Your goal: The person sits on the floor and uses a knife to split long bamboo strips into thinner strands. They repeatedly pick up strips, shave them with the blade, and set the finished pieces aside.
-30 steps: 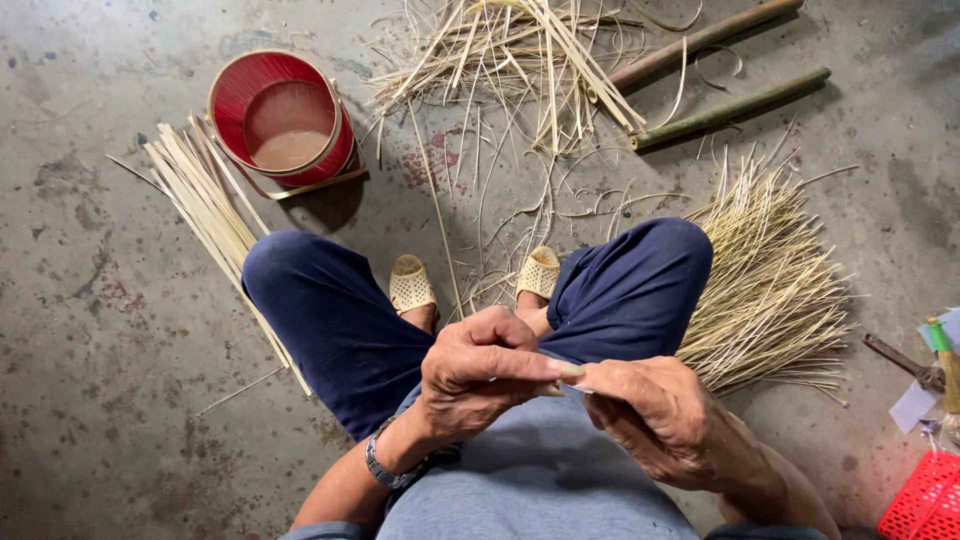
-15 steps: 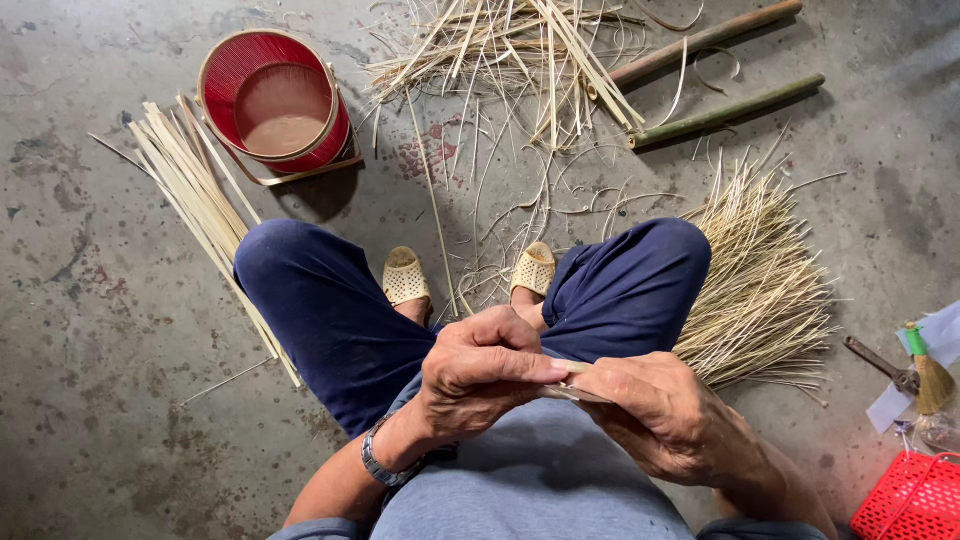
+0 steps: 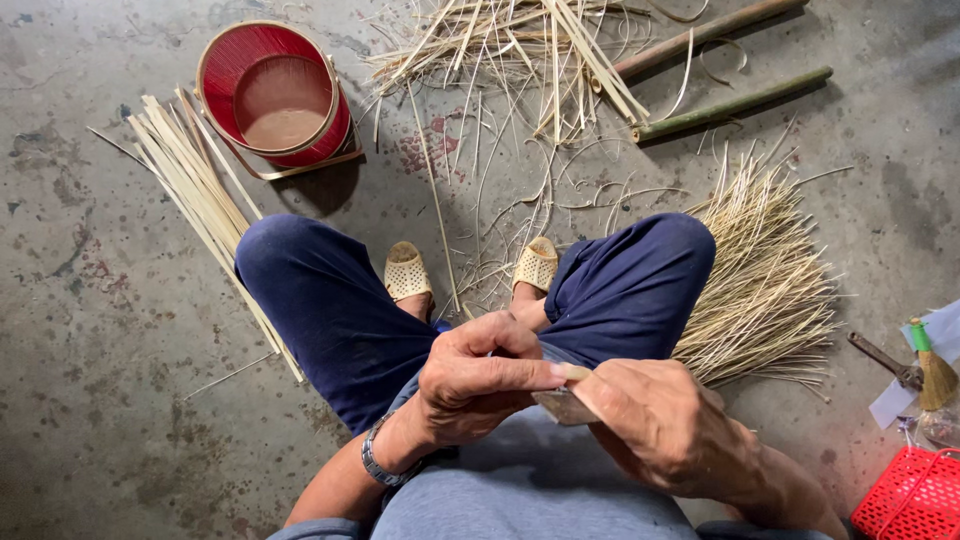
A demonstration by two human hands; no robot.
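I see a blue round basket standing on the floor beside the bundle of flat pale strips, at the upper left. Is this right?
Not quite. The round basket is red, not blue, as the head view shows. The rest holds: it stands on the floor at the upper left, beside the bundle of flat pale strips.

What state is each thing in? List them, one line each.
Left hand: closed, pinching a thin strip.
Right hand: closed on a blade.
Red basket: upright, open, nothing visible inside.
Flat strips: bundled, lying on the floor.
Fine splints: fanned out beside the right knee.
Green stalks: lying whole, unsplit.
Small brush: lying flat.
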